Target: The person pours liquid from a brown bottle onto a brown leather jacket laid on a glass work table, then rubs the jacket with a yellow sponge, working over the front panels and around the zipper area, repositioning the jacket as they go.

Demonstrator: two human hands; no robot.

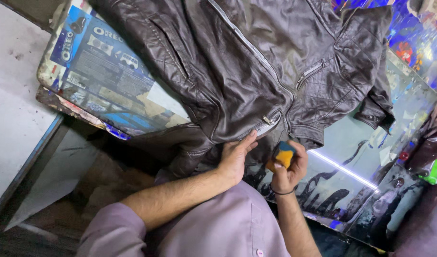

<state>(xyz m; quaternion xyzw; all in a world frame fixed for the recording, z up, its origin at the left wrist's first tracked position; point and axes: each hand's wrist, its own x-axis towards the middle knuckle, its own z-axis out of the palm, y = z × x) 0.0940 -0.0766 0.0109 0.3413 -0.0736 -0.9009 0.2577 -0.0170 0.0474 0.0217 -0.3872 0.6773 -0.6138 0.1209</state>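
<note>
Worktable (99,71) | left hand (235,157) on jacket (256,57) (dark brown) | right hand (287,171) grips sponge (283,154)

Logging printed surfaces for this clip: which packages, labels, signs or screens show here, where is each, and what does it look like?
Flattened blue snack-carton sheet: upper left, under the dark brown leather jacket; blue with white and grey print, worn edges.
Colourful printed sheet: upper right corner, blue with red patches.
Small metal tag: on the jacket hem, above the left hand.
No screens visible.
</note>
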